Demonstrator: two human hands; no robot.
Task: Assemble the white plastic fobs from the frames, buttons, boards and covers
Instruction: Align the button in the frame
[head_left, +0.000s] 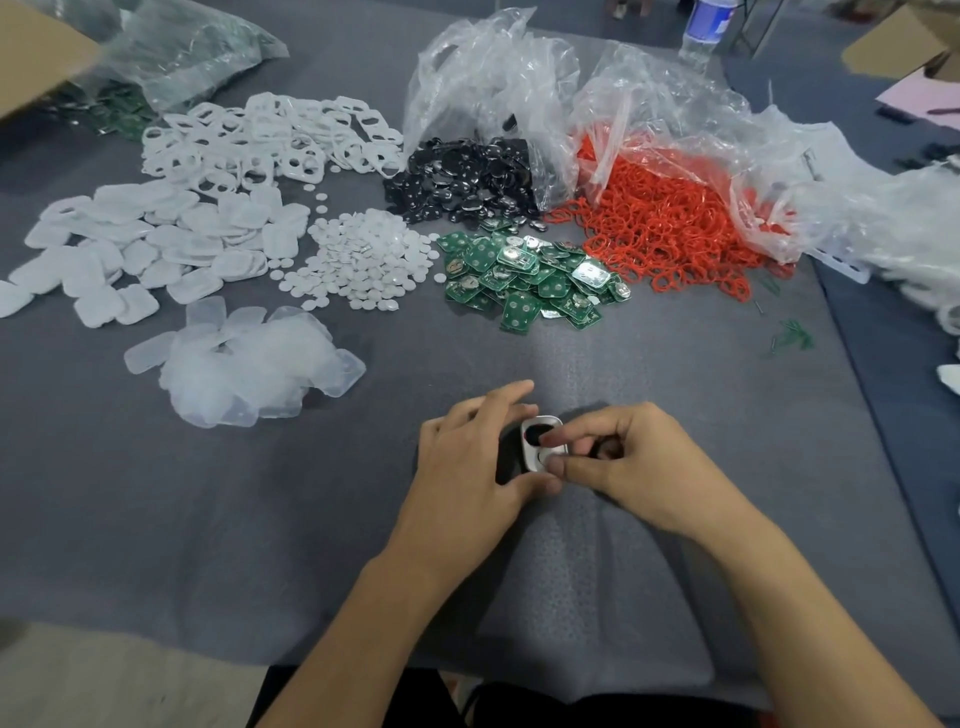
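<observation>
Nearest the camera, two bare forearms reach up from 6 o'clock and meet at mid-picture over the grey cloth (649, 364). The left hand (470, 457) grips the white frame (535, 427) by its edges, thumb below and fingers curled over the top. The right hand (639, 462) has its fingers curled, thumb and forefinger pinching at the frame's lower opening; whether a small part sits between them cannot be told. A dark button shows in the upper opening.

Nothing lies between the hands and the stock. At 10 o'clock is a heap of translucent covers (249, 374), and beyond it white covers (145, 244) and loose frames (270, 137). Round white buttons (363, 260) lie at 11 o'clock, and green boards (535, 280) at 12.

Behind the boards, a clear bag (488, 78) spills black buttons (467, 182). At 1 o'clock a second clear bag (675, 104) spills red rings (670, 228). A bottle (706, 26) stands beyond.
</observation>
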